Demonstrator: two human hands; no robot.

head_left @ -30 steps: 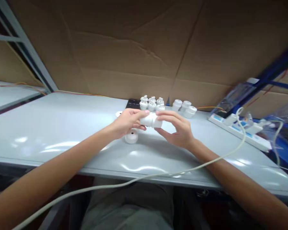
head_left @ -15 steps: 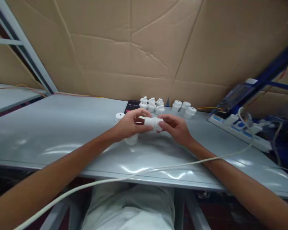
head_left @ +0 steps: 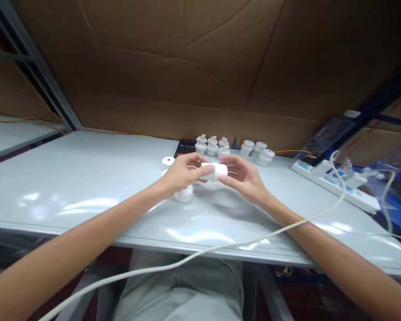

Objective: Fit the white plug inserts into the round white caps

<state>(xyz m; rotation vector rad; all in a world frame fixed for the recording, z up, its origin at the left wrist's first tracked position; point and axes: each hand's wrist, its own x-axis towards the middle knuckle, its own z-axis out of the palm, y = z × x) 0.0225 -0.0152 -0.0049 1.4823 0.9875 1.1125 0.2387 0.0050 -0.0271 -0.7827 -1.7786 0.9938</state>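
The left hand (head_left: 180,174) grasps a small white part (head_left: 214,171) by its left end, thumb and fingers closed around it, and holds it lying sideways a little above the table (head_left: 70,178), in front of the body. The right hand (head_left: 244,178) is at the other end. Half a second ago its fingers were wrapped over this end and covered it; now they have opened and stand loose around it, so thin metal pins (head_left: 233,169) show coming out of the part. The right thumb seems to touch the rim, but if it really pinches I cannot tell. So the weight of the part is now mostly with the left hand, and the pin end is free to be seen. Just below the left hand a white cap (head_left: 184,194) lies on the table, and one more cap (head_left: 168,162) lies behind it. Further back stand two groups of similar white pieces (head_left: 212,146) (head_left: 258,152) beside a dark phone (head_left: 186,145). A white cable (head_left: 254,240) crosses over the right forearm.
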